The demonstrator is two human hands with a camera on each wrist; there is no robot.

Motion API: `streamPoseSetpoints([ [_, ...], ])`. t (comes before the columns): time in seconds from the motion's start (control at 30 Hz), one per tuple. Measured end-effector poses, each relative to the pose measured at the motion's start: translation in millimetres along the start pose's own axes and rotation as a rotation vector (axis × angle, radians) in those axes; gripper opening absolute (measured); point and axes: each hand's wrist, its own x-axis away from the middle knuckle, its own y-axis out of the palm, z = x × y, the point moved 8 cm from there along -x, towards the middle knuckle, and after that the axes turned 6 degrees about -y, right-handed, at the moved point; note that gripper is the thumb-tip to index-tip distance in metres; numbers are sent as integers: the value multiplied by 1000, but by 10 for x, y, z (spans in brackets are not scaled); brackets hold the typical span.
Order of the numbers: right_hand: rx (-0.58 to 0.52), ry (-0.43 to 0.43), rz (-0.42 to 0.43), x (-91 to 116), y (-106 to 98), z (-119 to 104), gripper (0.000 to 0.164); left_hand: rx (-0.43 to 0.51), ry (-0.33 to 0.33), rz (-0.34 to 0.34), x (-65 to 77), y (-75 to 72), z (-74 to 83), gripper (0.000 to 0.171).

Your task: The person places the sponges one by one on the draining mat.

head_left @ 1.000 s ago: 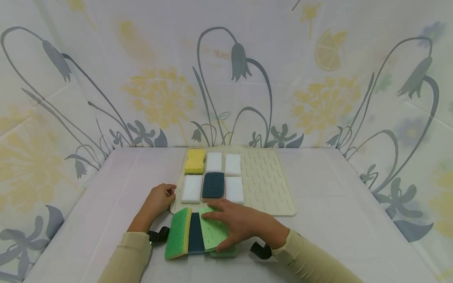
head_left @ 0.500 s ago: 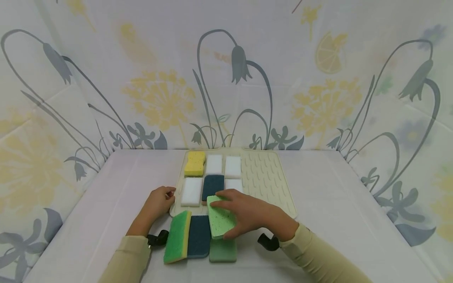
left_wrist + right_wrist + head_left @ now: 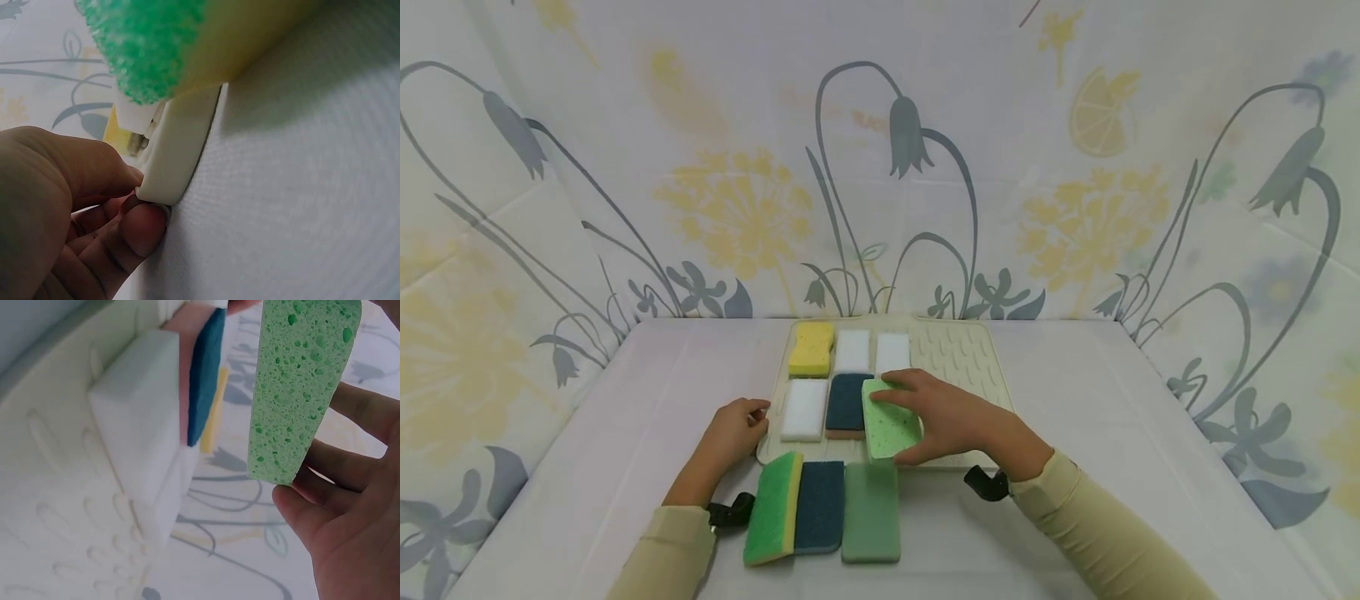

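Observation:
My right hand (image 3: 958,417) grips a light green pored sponge (image 3: 887,423) by its edges, above the front middle of a cream textured mat (image 3: 958,346). In the right wrist view the sponge (image 3: 300,387) is raised beside a white sponge (image 3: 140,412) lying on the mat. At the mat's left front edge, my left hand (image 3: 730,433) pinches the rim between thumb and finger, as the left wrist view shows at the mat's edge (image 3: 181,150). On the mat lie a yellow sponge (image 3: 811,350), several white sponges and a dark blue-topped sponge (image 3: 847,400).
In front of the mat stand a tilted green-and-yellow sponge (image 3: 772,508), a dark blue pad (image 3: 820,507) and a dull green pad (image 3: 871,512). A flower-printed cloth (image 3: 910,225) hangs behind the table. Black wrist devices show below both hands.
My right hand has lifted the light green sponge off the dull green pad and carried it forward and right over the mat. The left hand stays at the mat's edge.

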Motion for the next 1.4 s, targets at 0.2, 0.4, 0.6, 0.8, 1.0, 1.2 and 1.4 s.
streamPoseSetpoints([
  [0.2,-8,4,15,18,-113,136,80,8,-3,10,5,9,-14,38],
  [0.4,-5,36,33,24,-148,298,80,-2,-14,13,3,23,-56,39],
  [0.6,-8,76,45,1,-176,498,80,-12,-8,23,7,14,-73,38],
  [0.8,-3,125,58,-9,-202,757,81,-13,-4,16,7,25,-80,39],
  [1.0,-10,165,61,-37,-201,976,82,-26,-11,23,9,25,-88,39],
  [1.2,-22,194,76,-60,-203,1161,81,-25,-8,25,0,21,-82,39],
  [1.4,-40,251,87,-72,-190,1371,83,-16,5,33,-32,11,-63,38],
])
